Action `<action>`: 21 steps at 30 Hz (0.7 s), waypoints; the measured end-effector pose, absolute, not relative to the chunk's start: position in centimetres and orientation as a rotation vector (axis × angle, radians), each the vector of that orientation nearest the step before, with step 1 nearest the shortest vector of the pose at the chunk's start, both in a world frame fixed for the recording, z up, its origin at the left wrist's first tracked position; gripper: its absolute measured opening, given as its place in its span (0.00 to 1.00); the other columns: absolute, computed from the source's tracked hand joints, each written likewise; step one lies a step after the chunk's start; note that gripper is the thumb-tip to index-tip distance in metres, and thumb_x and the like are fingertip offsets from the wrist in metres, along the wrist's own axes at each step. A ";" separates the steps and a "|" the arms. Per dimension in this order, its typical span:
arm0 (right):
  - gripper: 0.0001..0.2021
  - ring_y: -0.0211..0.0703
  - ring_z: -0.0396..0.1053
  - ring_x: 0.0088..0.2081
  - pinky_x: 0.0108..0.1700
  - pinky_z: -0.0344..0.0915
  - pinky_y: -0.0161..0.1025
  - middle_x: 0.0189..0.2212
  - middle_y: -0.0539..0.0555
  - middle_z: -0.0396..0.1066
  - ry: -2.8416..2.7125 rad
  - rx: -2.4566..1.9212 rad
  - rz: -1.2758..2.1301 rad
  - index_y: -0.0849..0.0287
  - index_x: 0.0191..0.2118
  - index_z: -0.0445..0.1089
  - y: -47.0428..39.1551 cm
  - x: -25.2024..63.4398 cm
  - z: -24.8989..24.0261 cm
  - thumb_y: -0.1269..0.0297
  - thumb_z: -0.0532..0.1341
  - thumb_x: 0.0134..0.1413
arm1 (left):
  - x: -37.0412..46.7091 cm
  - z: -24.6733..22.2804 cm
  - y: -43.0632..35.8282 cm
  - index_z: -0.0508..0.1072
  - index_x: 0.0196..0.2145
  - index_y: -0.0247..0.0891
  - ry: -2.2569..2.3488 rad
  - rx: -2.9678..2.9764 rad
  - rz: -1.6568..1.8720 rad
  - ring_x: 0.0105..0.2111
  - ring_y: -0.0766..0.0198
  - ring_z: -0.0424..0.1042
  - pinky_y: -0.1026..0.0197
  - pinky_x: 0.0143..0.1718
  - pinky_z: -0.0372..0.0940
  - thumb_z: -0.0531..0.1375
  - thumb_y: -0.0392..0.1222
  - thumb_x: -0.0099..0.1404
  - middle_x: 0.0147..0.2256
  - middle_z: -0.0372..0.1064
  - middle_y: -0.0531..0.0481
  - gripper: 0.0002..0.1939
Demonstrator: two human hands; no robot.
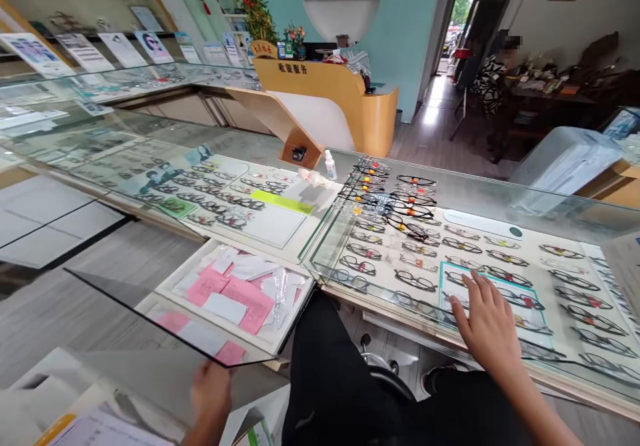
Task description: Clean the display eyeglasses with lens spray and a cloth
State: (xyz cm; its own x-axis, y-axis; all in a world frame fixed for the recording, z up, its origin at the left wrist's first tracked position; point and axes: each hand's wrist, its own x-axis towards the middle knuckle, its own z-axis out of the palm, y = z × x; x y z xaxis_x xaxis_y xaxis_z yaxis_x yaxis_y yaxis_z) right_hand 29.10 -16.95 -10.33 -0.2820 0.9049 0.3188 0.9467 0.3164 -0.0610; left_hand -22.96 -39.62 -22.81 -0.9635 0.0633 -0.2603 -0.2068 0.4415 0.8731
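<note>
My left hand (pixel 213 393) is at the lower edge of a dark-edged glass panel (pixel 150 319), its fingers curled behind that edge and partly hidden. Beyond the panel is a pulled-out drawer (pixel 173 286), holding pink slips (pixel 250 299), white papers and clear plastic sleeves. My right hand (pixel 487 323) lies palm down on the glass counter (pixel 425 329), fingers stretched out, with nothing in it. Under the glass around it are rows of eyeglasses (pixel 415 279) and a blue-bordered card (pixel 525 333).
On the counter stand a small white spray bottle (pixel 331 165) and a tilted wooden-framed mirror (pixel 280 123). Several eyeglasses with orange tags lie near the middle. A large plastic-wrapped package (pixel 565 166) is at right. A person (pixel 493 86) sits at a cluttered desk behind.
</note>
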 end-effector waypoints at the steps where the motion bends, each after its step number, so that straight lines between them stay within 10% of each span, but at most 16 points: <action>1: 0.26 0.73 0.65 0.72 0.68 0.67 0.67 0.70 0.70 0.69 -2.296 -1.671 -0.203 0.61 0.71 0.63 -16.9 29.1 -10.3 0.52 0.50 0.77 | -23.1 -21.1 -40.3 0.72 0.43 0.44 2.554 -0.080 1.595 0.56 0.39 0.79 0.32 0.60 0.76 0.62 0.46 0.64 0.44 0.76 0.42 0.10; 4: 0.27 0.76 0.65 0.71 0.66 0.68 0.68 0.69 0.72 0.69 -2.303 -1.680 -0.204 0.63 0.70 0.65 -16.9 29.2 -10.0 0.51 0.49 0.78 | -23.5 -15.4 -41.4 0.76 0.47 0.43 2.799 0.555 1.611 0.64 0.41 0.72 0.36 0.73 0.62 0.62 0.49 0.65 0.55 0.75 0.39 0.14; 7: 0.29 0.78 0.66 0.69 0.63 0.69 0.70 0.70 0.73 0.68 -2.288 -1.688 -0.188 0.63 0.69 0.66 -16.8 29.3 -9.6 0.48 0.49 0.77 | -23.5 -10.8 -40.7 0.75 0.30 0.45 2.605 1.264 1.147 0.54 0.40 0.75 0.35 0.75 0.56 0.67 0.50 0.59 0.41 0.78 0.42 0.08; 11: 0.32 0.79 0.67 0.69 0.63 0.69 0.72 0.70 0.73 0.69 -2.273 -1.695 -0.152 0.62 0.70 0.66 -16.7 29.6 -9.3 0.44 0.47 0.77 | -23.4 -8.8 -39.8 0.63 0.16 0.47 2.405 1.163 0.836 0.31 0.51 0.66 0.43 0.67 0.65 0.69 0.49 0.58 0.20 0.60 0.49 0.22; 21: 0.34 0.80 0.67 0.69 0.62 0.69 0.73 0.70 0.73 0.69 -2.270 -1.686 -0.131 0.62 0.71 0.66 -16.4 29.7 -9.4 0.43 0.47 0.76 | -26.6 -10.3 -43.6 0.60 0.17 0.44 2.449 0.800 0.898 0.18 0.64 0.53 0.63 0.30 0.65 0.75 0.44 0.62 0.17 0.51 0.58 0.28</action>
State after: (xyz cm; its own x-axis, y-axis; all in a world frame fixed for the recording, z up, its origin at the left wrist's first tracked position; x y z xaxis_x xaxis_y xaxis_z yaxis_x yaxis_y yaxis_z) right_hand 29.73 -16.38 -9.42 -0.2597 0.9183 0.2988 0.9465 0.3034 -0.1099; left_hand -26.64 -43.59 -10.26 -0.7513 0.6362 -0.1755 0.3721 0.6280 0.6835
